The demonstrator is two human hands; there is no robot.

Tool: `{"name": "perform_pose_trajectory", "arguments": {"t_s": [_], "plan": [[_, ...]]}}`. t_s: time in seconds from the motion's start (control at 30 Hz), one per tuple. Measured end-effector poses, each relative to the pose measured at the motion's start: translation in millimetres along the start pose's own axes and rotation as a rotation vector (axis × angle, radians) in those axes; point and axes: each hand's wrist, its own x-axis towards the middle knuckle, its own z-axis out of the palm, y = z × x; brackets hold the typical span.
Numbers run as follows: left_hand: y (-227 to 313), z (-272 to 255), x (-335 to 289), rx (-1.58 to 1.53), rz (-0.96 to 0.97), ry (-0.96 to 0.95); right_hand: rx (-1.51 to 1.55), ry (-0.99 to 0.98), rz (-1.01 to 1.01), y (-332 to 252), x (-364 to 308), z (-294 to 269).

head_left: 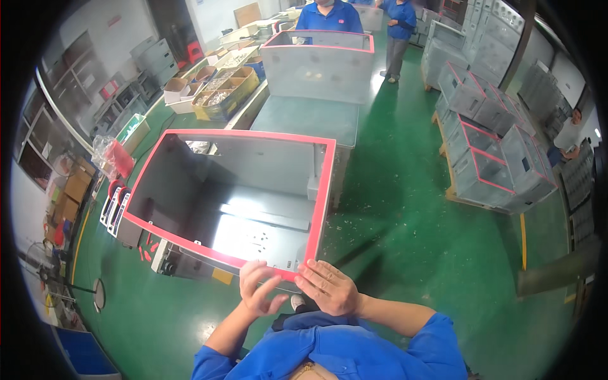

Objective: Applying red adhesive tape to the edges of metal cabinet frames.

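A grey metal box (253,164) stands in front of me with its open side up. Red edging strip (325,190) runs round its rim. At the near right corner, my right hand (329,290) is closed over the rim, its fingers pressed together on the red strip. My left hand (258,290) is at the near edge just left of that corner, fingers spread, the tips at the strip. Whether the left fingertips press on it I cannot tell. Inside the box there are small holes in the bottom and bright reflections.
Beyond, another red-rimmed grey box (316,69) sits on a table (310,114), with a person in blue (329,16) behind it. Parts bins (228,92) stand at the far left. Several grey boxes (484,158) are stacked on a pallet at the right. A fan (98,294) stands left.
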Motion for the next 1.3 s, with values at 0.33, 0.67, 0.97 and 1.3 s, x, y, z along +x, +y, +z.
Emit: {"name": "perform_pose_trajectory", "arguments": {"t_s": [0.33, 0.67, 0.97, 1.3], "plan": [[2, -6, 31, 0.214, 0.027, -0.313, 0.108, 0.024, -0.007, 8, -6, 10], [-58, -82, -6, -0.103, 0.040, -0.145, 0.004, -0.264, 0.325, -38, 37, -15], [-197, -232, -40, 0.204, -0.172, 0.061, -0.354, -0.422, 0.744, 14, 90, 35], [-276, -273, -30, 0.356, -0.394, 0.225, -0.621, -0.455, 0.884, 150, 136, 66]]}}
